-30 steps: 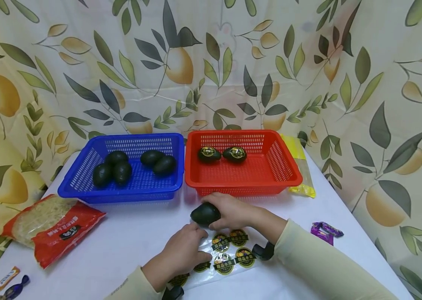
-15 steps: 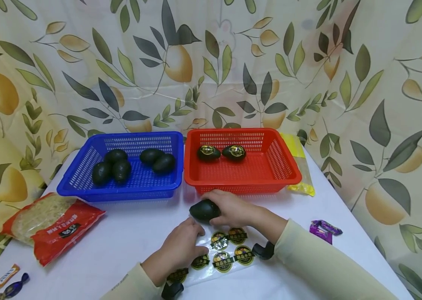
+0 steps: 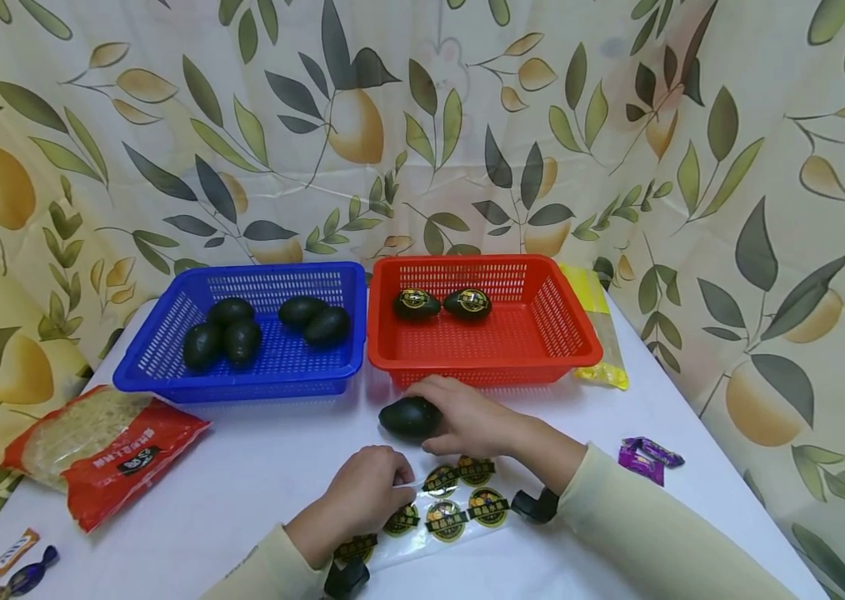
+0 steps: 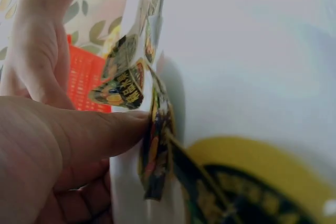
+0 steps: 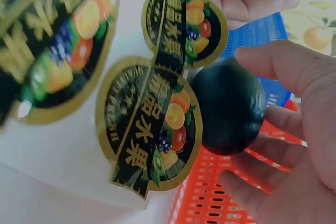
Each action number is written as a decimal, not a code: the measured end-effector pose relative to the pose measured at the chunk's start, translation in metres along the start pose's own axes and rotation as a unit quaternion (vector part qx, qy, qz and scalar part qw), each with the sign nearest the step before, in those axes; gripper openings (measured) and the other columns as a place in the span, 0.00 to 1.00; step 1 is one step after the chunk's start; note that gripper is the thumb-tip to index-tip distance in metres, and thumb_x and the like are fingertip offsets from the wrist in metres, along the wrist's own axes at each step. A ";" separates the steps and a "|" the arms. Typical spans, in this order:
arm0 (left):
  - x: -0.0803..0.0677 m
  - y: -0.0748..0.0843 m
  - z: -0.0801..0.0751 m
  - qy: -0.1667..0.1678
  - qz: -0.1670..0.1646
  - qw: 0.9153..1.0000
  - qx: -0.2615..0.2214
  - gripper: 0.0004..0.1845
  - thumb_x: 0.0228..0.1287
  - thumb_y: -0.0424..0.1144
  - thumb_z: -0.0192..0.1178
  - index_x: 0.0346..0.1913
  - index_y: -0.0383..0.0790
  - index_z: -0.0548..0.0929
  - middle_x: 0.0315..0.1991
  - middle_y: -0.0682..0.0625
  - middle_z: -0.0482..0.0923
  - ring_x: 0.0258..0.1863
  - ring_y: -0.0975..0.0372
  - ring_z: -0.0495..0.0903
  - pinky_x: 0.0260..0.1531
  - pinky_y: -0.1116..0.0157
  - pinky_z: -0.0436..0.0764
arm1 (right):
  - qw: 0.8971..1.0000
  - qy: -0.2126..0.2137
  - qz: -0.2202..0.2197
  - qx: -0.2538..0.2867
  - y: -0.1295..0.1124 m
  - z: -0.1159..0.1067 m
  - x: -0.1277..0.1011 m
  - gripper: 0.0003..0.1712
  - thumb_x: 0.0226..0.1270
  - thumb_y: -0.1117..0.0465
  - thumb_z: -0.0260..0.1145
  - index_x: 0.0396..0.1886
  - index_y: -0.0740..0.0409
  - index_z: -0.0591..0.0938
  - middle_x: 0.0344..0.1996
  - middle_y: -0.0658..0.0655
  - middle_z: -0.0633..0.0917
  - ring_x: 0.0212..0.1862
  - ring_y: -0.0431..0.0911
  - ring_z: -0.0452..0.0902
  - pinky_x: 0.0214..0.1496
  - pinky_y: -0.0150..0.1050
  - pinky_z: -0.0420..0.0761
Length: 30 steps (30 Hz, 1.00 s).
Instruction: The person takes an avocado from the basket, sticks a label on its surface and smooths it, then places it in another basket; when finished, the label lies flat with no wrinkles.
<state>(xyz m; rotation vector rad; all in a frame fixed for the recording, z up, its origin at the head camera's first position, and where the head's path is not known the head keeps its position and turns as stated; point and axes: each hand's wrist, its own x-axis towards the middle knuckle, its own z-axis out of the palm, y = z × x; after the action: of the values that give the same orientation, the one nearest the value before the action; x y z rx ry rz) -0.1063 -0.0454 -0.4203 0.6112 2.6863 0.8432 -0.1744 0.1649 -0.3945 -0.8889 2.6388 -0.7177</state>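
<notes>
My right hand (image 3: 471,417) holds a dark green avocado (image 3: 409,418) on the white cloth, in front of the red basket. In the right wrist view, the thumb and fingers wrap the avocado's side (image 5: 228,108). My left hand (image 3: 362,496) is at the near side, pinching the edge of a clear sheet (image 3: 403,550) of round black-and-gold fruit stickers. The left wrist view has its thumb pressed against a sticker (image 4: 157,140), other fingers curled below. The sheet bends up there, and the left fingertips are partly hidden in the head view.
A blue basket (image 3: 242,385) with several avocados stands back left. Beside it, the red basket (image 3: 482,364) holds two stickered avocados. A red noodle bag (image 3: 118,458) lies left, a yellow packet (image 3: 602,333) right. Wrapped candies (image 3: 651,458) and a small bar (image 3: 14,552) lie near the sides.
My left hand has drawn back slightly from the avocado, its fingers more curled at the sheet. The right hand keeps holding the avocado in nearly the same spot.
</notes>
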 end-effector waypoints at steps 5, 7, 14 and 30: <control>0.000 -0.002 0.001 -0.002 -0.009 1.000 -0.017 0.06 0.61 0.38 0.72 0.28 0.51 0.86 0.22 0.62 0.75 0.26 0.69 0.71 0.31 0.67 0.72 | 0.998 0.036 -0.043 -0.036 -0.001 -0.001 -0.014 0.32 0.64 0.52 0.76 0.68 0.45 0.78 0.67 0.49 0.76 0.69 0.46 0.69 0.68 0.48 0.79; -0.001 -0.003 0.001 -0.005 -0.007 1.000 -0.022 0.07 0.62 0.39 0.72 0.27 0.51 0.87 0.22 0.63 0.76 0.26 0.69 0.72 0.31 0.68 0.72 | 0.995 0.050 -0.070 -0.060 -0.003 0.000 -0.021 0.25 0.66 0.51 0.75 0.62 0.45 0.83 0.62 0.48 0.79 0.66 0.44 0.71 0.65 0.45 0.81; 0.000 -0.007 -0.005 -0.012 0.002 0.998 -0.055 0.08 0.66 0.40 0.70 0.28 0.50 0.89 0.22 0.64 0.80 0.27 0.70 0.74 0.34 0.67 0.75 | 0.984 0.018 -0.121 -0.133 -0.009 0.004 -0.038 0.07 0.68 0.55 0.73 0.45 0.45 0.89 0.39 0.44 0.84 0.44 0.38 0.75 0.49 0.35 0.80; -0.002 -0.012 -0.010 -0.007 0.023 0.998 -0.056 0.07 0.67 0.39 0.70 0.30 0.47 0.91 0.22 0.62 0.83 0.26 0.71 0.74 0.32 0.68 0.75 | 0.990 0.018 -0.137 0.007 0.010 0.014 -0.048 0.13 0.70 0.69 0.66 0.41 0.44 0.79 0.34 0.40 0.82 0.37 0.33 0.75 0.44 0.30 0.79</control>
<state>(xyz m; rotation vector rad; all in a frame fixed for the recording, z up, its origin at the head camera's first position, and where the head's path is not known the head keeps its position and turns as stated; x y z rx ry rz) -0.1126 -0.0604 -0.4191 0.6533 2.5996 0.9900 -0.1367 0.1966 -0.4080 -1.2627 2.5655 -0.8224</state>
